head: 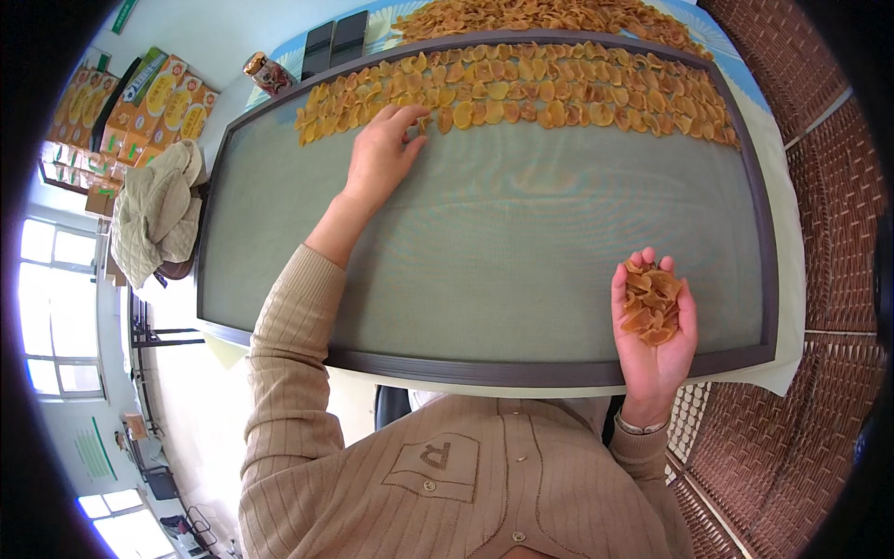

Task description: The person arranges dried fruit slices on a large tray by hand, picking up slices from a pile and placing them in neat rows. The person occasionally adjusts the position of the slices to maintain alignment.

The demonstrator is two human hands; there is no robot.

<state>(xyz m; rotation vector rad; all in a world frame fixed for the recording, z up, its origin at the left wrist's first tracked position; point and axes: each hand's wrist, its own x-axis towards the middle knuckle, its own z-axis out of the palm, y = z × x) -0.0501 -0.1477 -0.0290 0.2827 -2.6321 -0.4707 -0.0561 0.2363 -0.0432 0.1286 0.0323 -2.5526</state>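
Observation:
My left hand (383,152) reaches to the front row of thin amber dried slices (494,111) laid on a framed mesh screen (489,258). Between its thumb and fingertips is a small amber slice (422,126), partly hidden by the fingers. My right hand (653,363) is palm up over the screen's near right part, cupped around a heap of the same slices (651,302). Several rows of slices overlap along the screen's far side.
A large pile of loose slices (545,15) lies beyond the dark frame (489,372). Two dark phone-like slabs (334,43) and a patterned canister (269,73) stand at the far left. Left are a quilted cloth (159,209) and orange boxes (164,101); woven panels (838,209) flank the right.

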